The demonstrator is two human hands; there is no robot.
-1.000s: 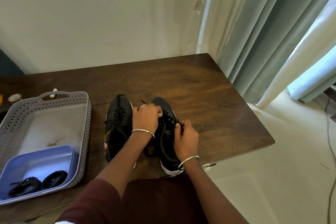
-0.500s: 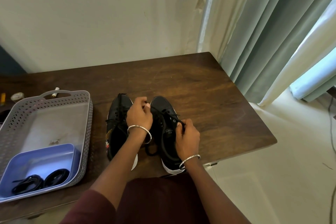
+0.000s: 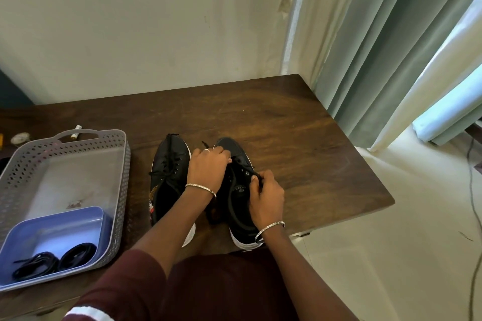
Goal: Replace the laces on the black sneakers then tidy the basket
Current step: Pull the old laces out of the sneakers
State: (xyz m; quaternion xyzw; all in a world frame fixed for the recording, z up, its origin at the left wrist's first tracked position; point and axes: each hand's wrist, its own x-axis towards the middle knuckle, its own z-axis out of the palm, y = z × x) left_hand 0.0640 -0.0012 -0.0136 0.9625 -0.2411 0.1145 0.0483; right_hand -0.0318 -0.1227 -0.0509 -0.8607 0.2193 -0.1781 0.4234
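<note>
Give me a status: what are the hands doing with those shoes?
Left hand, right hand each pinch the lace on the right sneaker. Nothing in the way.

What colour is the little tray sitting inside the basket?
The little tray is periwinkle blue; the head view shows it best.

Your left hand (image 3: 207,167) covers the right sneaker's (image 3: 236,199) front eyelets, and the view's left edge cuts the basket (image 3: 123,164).

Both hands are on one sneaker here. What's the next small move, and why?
Probably the right hand pulls the lace a little way out of the sneaker: its grip pinches the lace just above the tongue, while the left hand holds it near the toe. The other sneaker is laced and untouched.
</note>
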